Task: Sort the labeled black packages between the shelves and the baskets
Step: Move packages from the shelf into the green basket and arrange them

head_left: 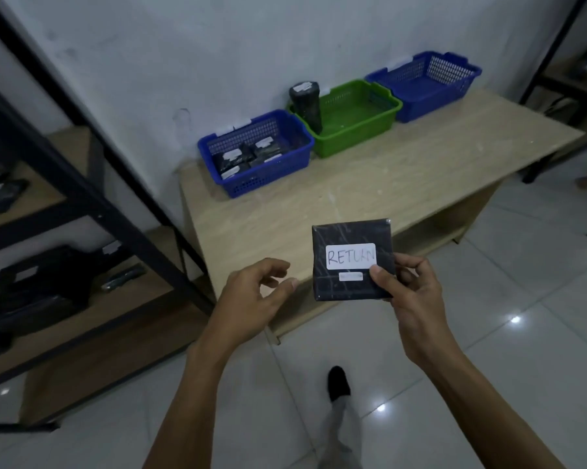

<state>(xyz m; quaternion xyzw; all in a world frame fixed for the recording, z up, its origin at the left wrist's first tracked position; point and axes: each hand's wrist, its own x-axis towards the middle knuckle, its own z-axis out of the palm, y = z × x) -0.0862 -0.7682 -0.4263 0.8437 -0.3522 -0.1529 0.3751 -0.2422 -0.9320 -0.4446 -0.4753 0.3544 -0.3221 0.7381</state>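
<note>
Head view: looking down over both bare forearms, which reach forward above a tiled floor toward a low wooden table.
Right hand: raised in front of the table's near edge, thumb across the front of a square black package, fingers curled behind its right edge. That is a firm pinch on the lower right corner!
Left hand: hanging just left of the package, not touching it, fingers loosely curled, thumb and forefinger apart, nothing in it.
Package facing: flat face turned up toward the camera, roughly upright and tilted slightly; it is near square, so no clear long axis.
Labels on it: two, a large white label handwritten "RETURN", reading left to right, and a small white sticker below, too blurred to read.
Baskets: three in a row along the wall, touching side by side. Left blue basket, green basket, far blue basket.
Left blue basket load: several labeled black packages, at least four white labels showing, exact count unclear.
Green basket load: one tall black cylinder package, standing on end at its left corner, long axis vertical.
Far blue basket load: no package visible through the mesh.
Shelves: a black-framed shelf unit at left with dark packages on two levels, too dim to count.
Below: one black shoe on the tiles.
</note>
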